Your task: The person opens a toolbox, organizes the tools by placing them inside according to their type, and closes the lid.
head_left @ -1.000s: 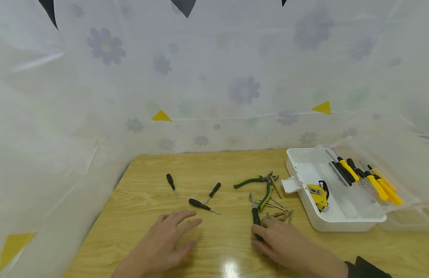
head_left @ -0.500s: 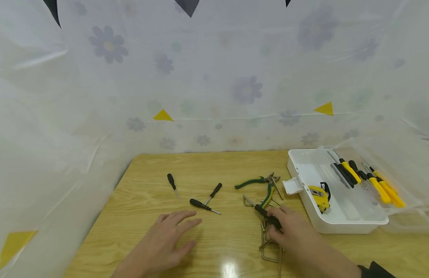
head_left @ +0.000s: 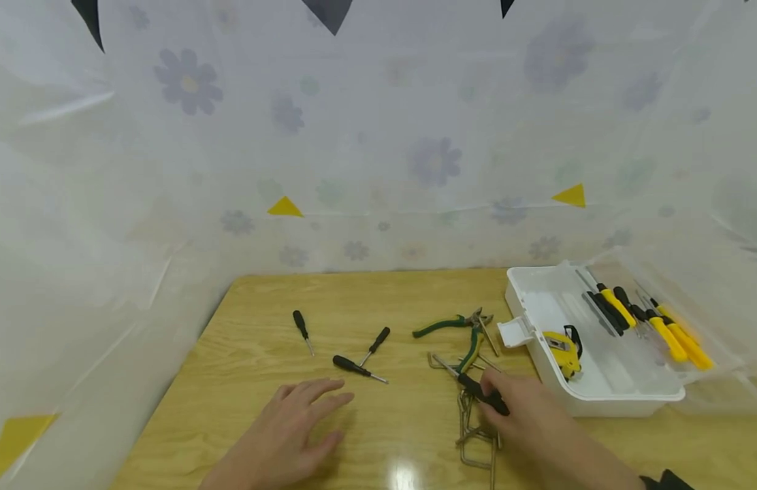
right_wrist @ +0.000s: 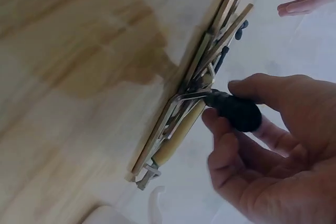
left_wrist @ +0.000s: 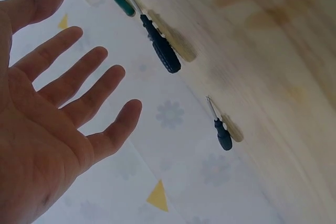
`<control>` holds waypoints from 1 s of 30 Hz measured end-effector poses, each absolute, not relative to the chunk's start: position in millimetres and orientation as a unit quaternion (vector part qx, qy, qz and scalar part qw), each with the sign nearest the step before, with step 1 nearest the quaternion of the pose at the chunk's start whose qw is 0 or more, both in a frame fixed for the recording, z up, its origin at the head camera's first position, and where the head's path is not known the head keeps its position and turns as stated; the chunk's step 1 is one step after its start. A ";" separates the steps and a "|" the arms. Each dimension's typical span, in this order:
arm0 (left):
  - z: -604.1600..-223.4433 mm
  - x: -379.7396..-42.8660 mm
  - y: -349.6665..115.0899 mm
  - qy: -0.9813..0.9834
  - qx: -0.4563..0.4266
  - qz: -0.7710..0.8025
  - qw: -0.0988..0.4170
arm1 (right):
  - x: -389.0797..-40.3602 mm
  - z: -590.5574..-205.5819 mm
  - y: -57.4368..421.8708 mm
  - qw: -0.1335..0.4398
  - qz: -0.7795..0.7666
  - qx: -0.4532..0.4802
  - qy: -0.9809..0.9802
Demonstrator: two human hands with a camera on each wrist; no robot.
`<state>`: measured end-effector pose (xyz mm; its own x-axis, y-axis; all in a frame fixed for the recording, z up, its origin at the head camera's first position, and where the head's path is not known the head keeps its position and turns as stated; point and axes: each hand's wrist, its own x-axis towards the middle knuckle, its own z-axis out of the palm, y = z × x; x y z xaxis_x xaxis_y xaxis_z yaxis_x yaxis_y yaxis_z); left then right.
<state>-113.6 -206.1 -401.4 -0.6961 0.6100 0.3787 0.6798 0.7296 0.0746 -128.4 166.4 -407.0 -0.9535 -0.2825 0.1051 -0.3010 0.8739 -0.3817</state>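
Note:
My right hand [head_left: 528,412] holds a screwdriver [head_left: 481,393] by its black handle, between thumb and fingers, over the pile of bent hex keys [head_left: 476,463]. Its metal shaft points to the far left. In the right wrist view the black handle [right_wrist: 240,113] sits at the fingertips. My left hand [head_left: 293,429] is held over the table with its fingers spread and nothing in them; the left wrist view shows the bare palm [left_wrist: 42,124]. Beyond it lie three small black-handled screwdrivers [head_left: 352,365], two of them crossing.
Green-handled pliers [head_left: 440,324] lie behind the hex keys. At the right stands an open white toolbox [head_left: 620,407] with a transparent lid. It contains a yellow tape measure [head_left: 562,350] and several yellow- and black-handled tools [head_left: 663,333]. A patterned sheet [head_left: 378,170] hangs behind the table.
My right hand has moved slightly right and away from me, lifting the screwdriver off the hex keys and turning its shaft leftward. More of the hex keys shows. My left hand stays put.

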 end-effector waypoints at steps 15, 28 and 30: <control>-401.5 -114.5 -206.0 -0.915 -0.355 -0.105 0.161 | -131.2 -406.9 187.7 0.361 0.231 0.247 -0.869; -406.0 -116.1 -196.6 -0.909 -0.365 -0.119 0.164 | -128.8 -382.6 260.5 0.447 0.199 0.165 -0.856; -405.9 -116.9 -194.8 -0.907 -0.368 -0.115 0.168 | -128.8 -380.6 271.1 0.452 0.194 0.146 -0.858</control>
<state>-116.9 -194.8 -405.9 -0.6729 0.6292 0.3891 0.7062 0.7029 0.0847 -128.8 271.1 -380.6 -0.5490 -0.0758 0.8324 -0.4259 0.8822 -0.2006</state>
